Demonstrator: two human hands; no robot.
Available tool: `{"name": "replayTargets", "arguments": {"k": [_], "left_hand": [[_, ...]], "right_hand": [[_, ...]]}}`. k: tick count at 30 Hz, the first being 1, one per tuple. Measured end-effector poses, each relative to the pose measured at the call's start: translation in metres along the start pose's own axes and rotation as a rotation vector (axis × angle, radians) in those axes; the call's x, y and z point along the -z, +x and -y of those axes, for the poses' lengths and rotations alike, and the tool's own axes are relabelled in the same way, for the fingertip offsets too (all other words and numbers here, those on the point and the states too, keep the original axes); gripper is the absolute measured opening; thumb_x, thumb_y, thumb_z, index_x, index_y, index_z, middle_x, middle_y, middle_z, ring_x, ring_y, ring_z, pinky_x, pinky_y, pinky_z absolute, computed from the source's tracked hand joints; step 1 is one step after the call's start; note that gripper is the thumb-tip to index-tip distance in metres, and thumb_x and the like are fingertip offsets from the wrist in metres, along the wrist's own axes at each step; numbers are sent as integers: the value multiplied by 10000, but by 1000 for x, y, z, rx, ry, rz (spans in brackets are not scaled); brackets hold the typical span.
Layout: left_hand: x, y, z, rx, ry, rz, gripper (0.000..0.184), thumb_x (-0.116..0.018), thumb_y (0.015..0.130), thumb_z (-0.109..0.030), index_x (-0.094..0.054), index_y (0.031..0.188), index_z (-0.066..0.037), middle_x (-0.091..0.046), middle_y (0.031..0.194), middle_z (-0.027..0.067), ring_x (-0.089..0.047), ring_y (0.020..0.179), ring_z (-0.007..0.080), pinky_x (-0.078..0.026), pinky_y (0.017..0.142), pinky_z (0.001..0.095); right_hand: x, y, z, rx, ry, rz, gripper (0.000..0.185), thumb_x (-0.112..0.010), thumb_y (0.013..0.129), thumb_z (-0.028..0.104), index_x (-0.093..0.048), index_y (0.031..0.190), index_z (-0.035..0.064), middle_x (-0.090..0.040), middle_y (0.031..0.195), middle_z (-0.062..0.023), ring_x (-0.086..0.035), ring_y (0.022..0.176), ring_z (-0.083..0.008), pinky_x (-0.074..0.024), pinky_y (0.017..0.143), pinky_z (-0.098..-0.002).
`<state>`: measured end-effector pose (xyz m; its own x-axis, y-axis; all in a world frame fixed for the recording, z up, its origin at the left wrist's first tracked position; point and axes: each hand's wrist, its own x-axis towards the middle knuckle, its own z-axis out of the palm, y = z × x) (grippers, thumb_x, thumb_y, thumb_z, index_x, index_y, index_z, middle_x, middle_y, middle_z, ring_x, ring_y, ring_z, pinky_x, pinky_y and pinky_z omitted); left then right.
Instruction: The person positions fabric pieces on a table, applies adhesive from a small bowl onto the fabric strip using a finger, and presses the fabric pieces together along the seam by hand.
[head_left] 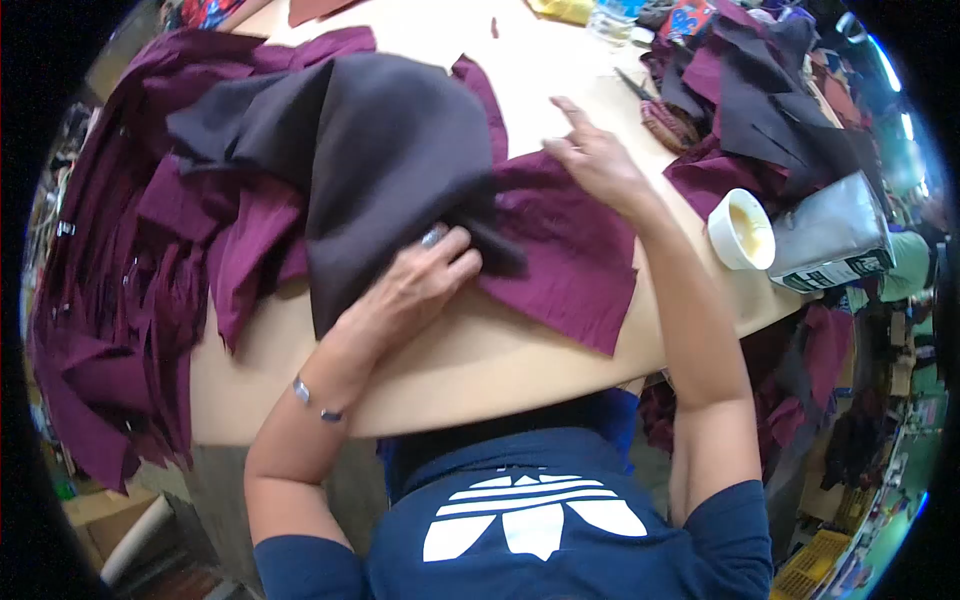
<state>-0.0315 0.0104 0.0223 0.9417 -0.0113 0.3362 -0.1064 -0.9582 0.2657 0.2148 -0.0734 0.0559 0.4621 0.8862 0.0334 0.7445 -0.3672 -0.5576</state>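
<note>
Two bare hands at a black cloth on a worktable

We see a table (450, 400) from above, with a black cloth (400, 140) lying loosely bunched across it. We take this black cloth as our landmark.

At its near right edge, the left hand (425, 275) bends over a fold, fingers curled inward. The fingertips are tucked out of sight, so we cannot tell whether they pinch the fabric or only press it; either way, the hand seems placed to keep the fold from slipping.

To the right of the black cloth, the right hand (605, 165) is open and empty, index finger extended and thumb apart, which leaves it free. Below that hand, a maroon piece (575, 240) spreads out, partly beneath the black cloth.

Left of the black cloth, maroon strips (110, 270) spill over the table's side, probably gathered there to spare flat space. Well to its right, we find scissors (662, 115), handles towards the wearer, which would suit an easy pick-up. Beyond the maroon piece, a white cup (738, 232) with pale yellow contents stands beside a metal can (835, 225), both apart from the black cloth, perhaps to avoid spills on it.
</note>
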Motion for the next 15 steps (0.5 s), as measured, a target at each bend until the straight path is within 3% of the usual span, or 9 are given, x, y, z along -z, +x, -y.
{"name": "replayTargets", "arguments": {"k": [1,2,5,10,13,15], "left_hand": [[-1,0,-1,-52,18,-43,128,-489,756,-6,-494,879,-41,-461,873,129,-550,785,310,-509,646,385],[1,0,-5,-24,21,-7,103,-495,762,-4,-494,859,-40,-458,862,128,-552,791,296,-508,660,374],[14,-3,-17,22,38,60,74,-511,765,-14,-501,832,-45,-454,850,123,-552,799,274,-505,668,361],[25,-9,-21,75,30,115,124,-533,747,-15,-538,862,-59,-466,849,112,-551,774,263,-488,655,355],[33,-9,-22,127,56,156,122,-538,736,-9,-538,848,-58,-471,843,112,-553,765,262,-485,647,356],[37,-8,-20,172,127,148,121,-541,730,-8,-538,841,-57,-477,836,114,-556,757,261,-485,645,357]], "right_hand": [[-12,13,5,-38,-7,-92,635,-571,867,291,-304,1401,75,-660,903,-182,-635,817,-280,-479,769,-359],[-21,22,13,-57,-50,-61,679,-574,861,330,-271,1416,82,-659,885,-191,-631,849,-321,-474,792,-378],[-46,30,40,-11,-277,3,784,-579,839,290,-116,1462,181,-546,1143,-249,-558,1028,-374,-441,912,-440],[-51,48,56,12,-17,114,596,-401,911,210,-145,1449,207,-557,1129,-264,-538,1077,-394,-420,919,-442],[-47,76,62,29,15,31,533,-337,926,192,-183,1436,196,-571,1110,-261,-543,1064,-401,-414,907,-450],[-40,90,71,50,72,-58,530,-382,907,130,-226,1414,151,-598,1059,-241,-565,1015,-399,-427,887,-447]]}}
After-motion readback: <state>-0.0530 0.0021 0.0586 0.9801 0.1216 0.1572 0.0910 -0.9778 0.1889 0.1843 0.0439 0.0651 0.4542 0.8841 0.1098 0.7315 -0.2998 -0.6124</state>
